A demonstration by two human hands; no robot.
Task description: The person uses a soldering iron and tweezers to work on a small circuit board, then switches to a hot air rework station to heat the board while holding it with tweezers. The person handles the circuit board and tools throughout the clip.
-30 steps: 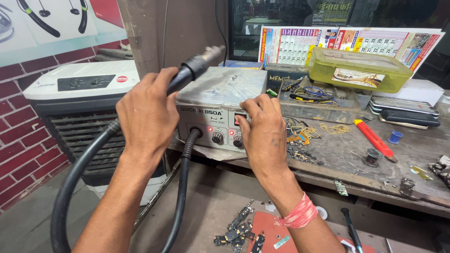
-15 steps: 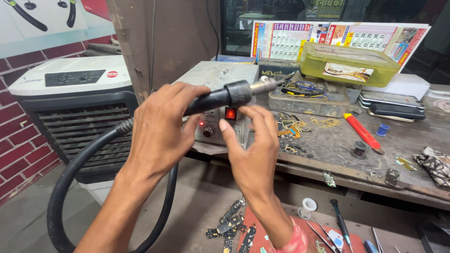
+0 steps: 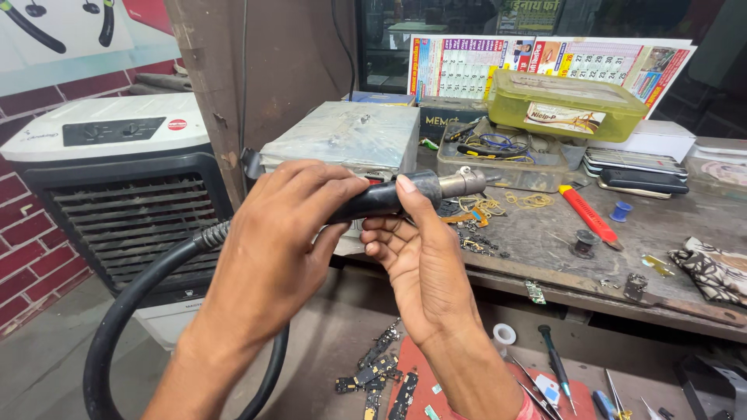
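Note:
My left hand [image 3: 272,241] grips the black handle of a hot-air wand [image 3: 405,193], held level with its metal nozzle pointing right. My right hand [image 3: 424,260] cups the handle from below, thumb on top, just behind the nozzle. A thick black hose [image 3: 132,311] loops from the wand's rear down to the lower left. The grey metal station box [image 3: 346,134] sits on the bench directly behind both hands.
A white air cooler [image 3: 117,179] stands at left against a brick wall. The worn workbench [image 3: 591,241] carries a yellow-green lidded box [image 3: 568,105], a tray of wires, a red cutter [image 3: 587,215], phones and small parts. Circuit boards and screwdrivers lie below.
My right hand has left the station's front knobs and come up to the wand. The wand has swung down from pointing up-right to lying level in front of me.

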